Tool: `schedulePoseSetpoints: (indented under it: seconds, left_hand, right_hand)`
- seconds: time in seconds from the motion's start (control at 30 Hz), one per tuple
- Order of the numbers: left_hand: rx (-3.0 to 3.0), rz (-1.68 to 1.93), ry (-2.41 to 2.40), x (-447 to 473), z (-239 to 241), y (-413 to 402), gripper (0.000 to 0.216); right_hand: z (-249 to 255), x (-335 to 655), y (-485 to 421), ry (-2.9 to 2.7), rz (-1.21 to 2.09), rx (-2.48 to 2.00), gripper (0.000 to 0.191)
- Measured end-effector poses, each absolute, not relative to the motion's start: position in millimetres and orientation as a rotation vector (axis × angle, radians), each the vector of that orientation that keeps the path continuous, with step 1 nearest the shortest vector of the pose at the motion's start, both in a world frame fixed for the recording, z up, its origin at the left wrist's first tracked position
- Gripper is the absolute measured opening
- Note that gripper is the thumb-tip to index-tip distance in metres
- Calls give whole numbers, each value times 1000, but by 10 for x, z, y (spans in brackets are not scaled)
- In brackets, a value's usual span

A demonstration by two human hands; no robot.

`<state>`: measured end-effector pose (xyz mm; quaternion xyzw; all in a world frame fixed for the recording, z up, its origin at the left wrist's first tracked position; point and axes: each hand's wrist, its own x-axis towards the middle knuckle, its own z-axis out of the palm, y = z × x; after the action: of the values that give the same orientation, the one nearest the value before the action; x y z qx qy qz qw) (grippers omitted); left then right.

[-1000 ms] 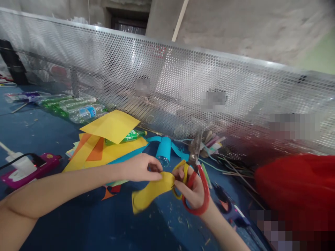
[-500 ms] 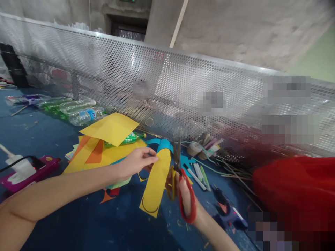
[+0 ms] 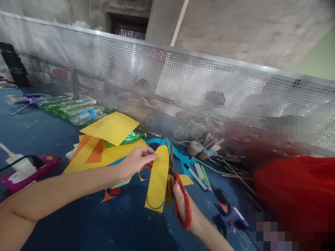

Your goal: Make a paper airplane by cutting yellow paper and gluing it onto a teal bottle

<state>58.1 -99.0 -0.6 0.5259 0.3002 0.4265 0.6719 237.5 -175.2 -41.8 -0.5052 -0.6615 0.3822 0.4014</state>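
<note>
Pinched between the thumb and fingers of my left hand (image 3: pixel 142 158) is a yellow paper strip (image 3: pixel 157 179), held by its upper left edge. Its top end is rounded, and a curved black line is drawn near the squarer bottom end. My right hand (image 3: pixel 180 198) grips scissors (image 3: pixel 186 209) with one red and one yellow handle. The blades point up along the strip's right edge, near its rounded top; whether they touch the paper I cannot tell. Behind the strip lie blue paper pieces (image 3: pixel 180 153), and a yellow scrap (image 3: pixel 186 180) lies right of the scissors.
Yellow sheets (image 3: pixel 111 127) and a green bottle (image 3: pixel 131 137) lie behind my left arm, with more plastic bottles (image 3: pixel 87 115) farther left. A magenta power strip (image 3: pixel 47 164) sits at left. Markers (image 3: pixel 200 174) and a glue gun (image 3: pixel 232 212) lie at right, before a perforated metal panel (image 3: pixel 183 80).
The scissors have moved slightly left, closer to the strip's right edge. The strip's lower end has swung right, so it hangs more upright. My left hand keeps its pinch.
</note>
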Motion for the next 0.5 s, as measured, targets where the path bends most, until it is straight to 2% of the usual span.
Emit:
schedulePoseSetpoints:
  seconds: [0.17, 0.5]
  left_hand:
    - [1172, 955, 680, 584, 0, -1000, 11]
    - [1177, 961, 664, 590, -36, -1007, 13]
  right_hand:
    - [-358, 2332, -1762, -1709, 978, -1229, 59]
    - [-367, 2344, -1750, -1755, 986, -1219, 58]
